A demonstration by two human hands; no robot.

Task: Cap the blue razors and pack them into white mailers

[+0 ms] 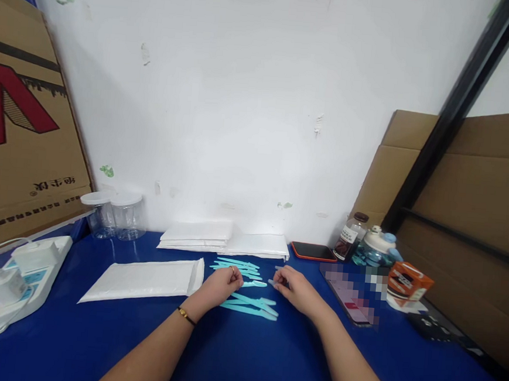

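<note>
My left hand (219, 284) pinches the handle of a teal eyebrow razor (255, 284), whose blade end points right. Facing it, my right hand (296, 288) has its fingers closed on a small clear blade cap (271, 282), apart from the razor's tip. Another clear piece (278, 268) shows just behind the right fingers. Several teal razors (242, 263) lie in a loose group behind my left hand. Nearer to me, more teal razors (254, 309) lie crossed over one another, partly hidden by the left hand.
A white padded mailer (145, 282) lies left; stacked white mailers (195, 236) rest by the wall. Right are a red-edged phone (313, 252), another phone (347, 297), a brown-capped bottle (351, 236) and an orange box (409, 283). Clear jars (127, 219) and a power strip (48, 283) stand left.
</note>
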